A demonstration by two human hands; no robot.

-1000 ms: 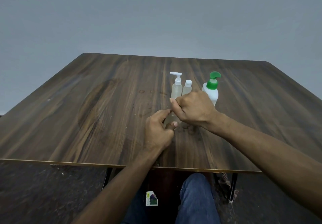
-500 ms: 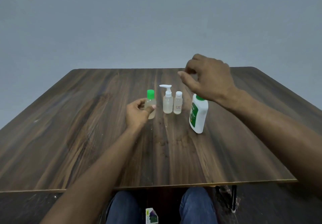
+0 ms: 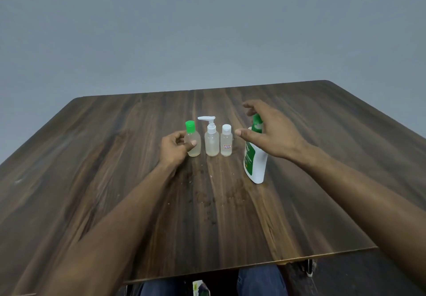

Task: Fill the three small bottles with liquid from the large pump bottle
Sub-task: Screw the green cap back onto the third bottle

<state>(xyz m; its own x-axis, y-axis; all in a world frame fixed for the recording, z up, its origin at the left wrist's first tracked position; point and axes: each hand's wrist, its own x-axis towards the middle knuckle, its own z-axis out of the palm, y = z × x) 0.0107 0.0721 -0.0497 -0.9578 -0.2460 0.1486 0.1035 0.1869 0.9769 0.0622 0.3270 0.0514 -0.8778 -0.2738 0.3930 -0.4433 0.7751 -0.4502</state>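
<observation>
1. Here, on the dark wood counter: three small bottles in a row, upright, just beside one another, near the middle.
2. Leftmost, the green-cap bottle, clear, cloudy liquid low inside.
3. Middle, the pump-top bottle, white nozzle pointing left, pale liquid inside.
4. Rightmost of the row, the white-cap bottle, small label with red marks on its front, clear contents.
5. Right of the row and a little nearer, the big bottle: white body, green label, green pump head partly hidden behind the right hand; leaning slightly in this wide view.
6. Left hand curled round the green-cap bottle, thumb across its front, fingers behind it.
7. Right hand spread loosely over the big bottle's pump, thumb pointing left toward the white-cap bottle, fingers arched above; contact with the pump impossible to tell, nothing pinched.
8. Faint wet spots and specks on the counter in front of the bottles.
9. Below the near edge, knees in blue trousers.
</observation>
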